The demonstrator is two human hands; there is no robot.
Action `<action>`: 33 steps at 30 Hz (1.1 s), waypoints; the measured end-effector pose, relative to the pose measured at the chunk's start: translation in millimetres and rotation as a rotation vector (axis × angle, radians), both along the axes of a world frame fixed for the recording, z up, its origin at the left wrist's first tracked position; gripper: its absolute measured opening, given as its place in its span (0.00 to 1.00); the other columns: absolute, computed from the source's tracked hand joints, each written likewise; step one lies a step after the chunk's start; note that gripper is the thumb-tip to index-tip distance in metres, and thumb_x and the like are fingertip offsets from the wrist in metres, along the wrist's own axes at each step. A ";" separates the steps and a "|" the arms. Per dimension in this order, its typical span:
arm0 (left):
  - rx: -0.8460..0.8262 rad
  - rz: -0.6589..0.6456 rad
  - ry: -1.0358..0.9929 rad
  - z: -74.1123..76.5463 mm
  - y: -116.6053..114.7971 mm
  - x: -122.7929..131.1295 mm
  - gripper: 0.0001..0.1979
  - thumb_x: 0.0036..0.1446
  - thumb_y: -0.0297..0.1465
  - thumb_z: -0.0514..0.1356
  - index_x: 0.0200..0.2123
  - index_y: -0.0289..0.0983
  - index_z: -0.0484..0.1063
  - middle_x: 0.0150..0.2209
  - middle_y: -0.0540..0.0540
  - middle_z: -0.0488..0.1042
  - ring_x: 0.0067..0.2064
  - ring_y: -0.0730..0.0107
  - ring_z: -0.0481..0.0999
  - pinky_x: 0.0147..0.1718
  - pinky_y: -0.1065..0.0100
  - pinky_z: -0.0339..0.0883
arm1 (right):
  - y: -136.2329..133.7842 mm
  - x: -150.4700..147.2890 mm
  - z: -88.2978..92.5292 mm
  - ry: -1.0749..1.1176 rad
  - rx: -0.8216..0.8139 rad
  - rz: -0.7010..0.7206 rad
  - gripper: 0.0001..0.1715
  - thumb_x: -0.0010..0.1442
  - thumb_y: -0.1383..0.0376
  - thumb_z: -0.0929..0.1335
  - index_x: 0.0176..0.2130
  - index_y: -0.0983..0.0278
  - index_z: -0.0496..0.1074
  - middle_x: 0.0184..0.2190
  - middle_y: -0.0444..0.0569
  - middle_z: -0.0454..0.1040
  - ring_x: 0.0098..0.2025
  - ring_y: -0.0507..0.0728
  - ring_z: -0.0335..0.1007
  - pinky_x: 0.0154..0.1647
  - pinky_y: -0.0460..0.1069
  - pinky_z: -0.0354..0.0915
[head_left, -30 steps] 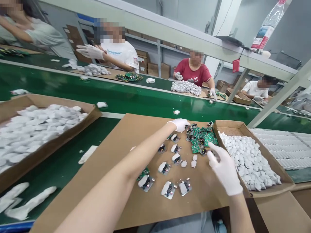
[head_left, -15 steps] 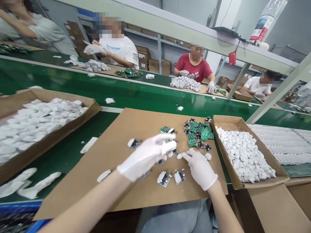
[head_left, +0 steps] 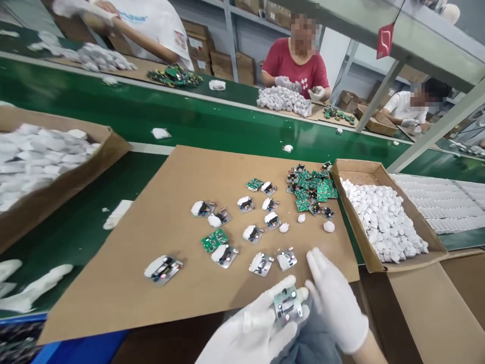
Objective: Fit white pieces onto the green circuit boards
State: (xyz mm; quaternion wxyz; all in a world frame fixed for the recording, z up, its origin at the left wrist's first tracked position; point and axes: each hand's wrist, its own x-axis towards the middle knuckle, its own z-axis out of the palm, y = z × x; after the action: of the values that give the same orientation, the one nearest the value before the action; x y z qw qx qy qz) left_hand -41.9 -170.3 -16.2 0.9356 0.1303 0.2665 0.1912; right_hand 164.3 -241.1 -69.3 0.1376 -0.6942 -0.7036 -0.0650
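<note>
Head camera: a single circuit board [head_left: 287, 304] rests in the white-gloved left hand [head_left: 252, 328], low in view, at the near edge of the cardboard sheet [head_left: 212, 169]. The left fingers [head_left: 283, 337] are partly curled and have hold of it; it lies across them, one face turned up, with fingertips showing past its right side. The right hand [head_left: 337, 301], gloved too, is just beside it; whether the two hands touch is hard to tell. Its fingers [head_left: 320, 265] are nearly straight and close together, their inner side turned away, so I cannot tell whether they have hold of anything.

The glove hides the held board's underside, and its small parts are blurred. The bottom edge cuts off the left wrist. At the sheet's far right, the heap of green boards [head_left: 312, 187] overlaps too much to count.

The right-hand carton [head_left: 359, 174], just beside the sheet, is filled with small white pieces [head_left: 386, 222]. The left-hand carton [head_left: 113, 154], cut off by the picture's edge, carries a mound of white packets [head_left: 41, 156] on the green bench [head_left: 91, 242]. At lower left, a blue crate [head_left: 87, 346], also cut off, contains dark items [head_left: 18, 338] too indistinct to name.
</note>
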 end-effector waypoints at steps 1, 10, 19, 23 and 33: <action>0.001 -0.015 0.000 0.0 0.2 0.6 0.21 0.49 0.33 0.70 0.49 0.41 0.80 0.52 0.38 0.77 0.55 0.49 0.75 0.54 0.58 0.69 | -1.8 -6.0 -0.3 -0.021 -0.017 -0.011 0.33 0.68 0.64 0.61 0.68 0.68 0.53 0.65 0.59 0.63 0.65 0.66 0.61 0.59 0.62 0.68; 0.028 0.091 0.005 -8.3 0.3 0.2 0.26 0.54 0.36 0.69 0.56 0.52 0.73 0.50 0.45 0.77 0.41 0.66 0.76 0.38 0.70 0.70 | 16.0 -16.6 16.8 -0.046 -0.136 -0.040 0.38 0.68 0.61 0.60 0.70 0.71 0.47 0.68 0.62 0.55 0.69 0.67 0.53 0.63 0.64 0.64; 0.030 0.211 -0.029 -7.5 -2.0 13.8 0.17 0.54 0.40 0.68 0.48 0.46 0.80 0.44 0.46 0.77 0.41 0.68 0.74 0.40 0.71 0.71 | 40.7 -13.7 12.3 -0.017 -0.133 -0.056 0.33 0.69 0.61 0.60 0.68 0.72 0.54 0.67 0.63 0.58 0.69 0.69 0.53 0.65 0.66 0.59; 0.029 0.212 -0.060 -3.4 -6.9 12.8 0.13 0.56 0.37 0.67 0.45 0.45 0.81 0.43 0.45 0.79 0.39 0.67 0.76 0.42 0.68 0.73 | 30.3 -15.3 13.8 0.014 -0.084 -0.048 0.33 0.69 0.61 0.60 0.69 0.69 0.53 0.67 0.59 0.59 0.68 0.68 0.54 0.65 0.64 0.60; 0.204 0.202 0.197 -0.4 -7.2 11.6 0.23 0.48 0.40 0.72 0.48 0.43 0.79 0.48 0.42 0.79 0.48 0.54 0.78 0.47 0.60 0.75 | 31.8 -13.8 29.8 0.444 0.182 -0.211 0.13 0.67 0.66 0.64 0.44 0.63 0.78 0.44 0.56 0.78 0.50 0.62 0.74 0.53 0.58 0.72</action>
State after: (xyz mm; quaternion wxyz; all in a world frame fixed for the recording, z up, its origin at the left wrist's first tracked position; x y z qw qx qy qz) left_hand -30.4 -177.5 -16.7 0.8630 0.2152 0.3477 0.2967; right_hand 150.5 -209.4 -39.5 0.3429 -0.7457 -0.5711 0.0119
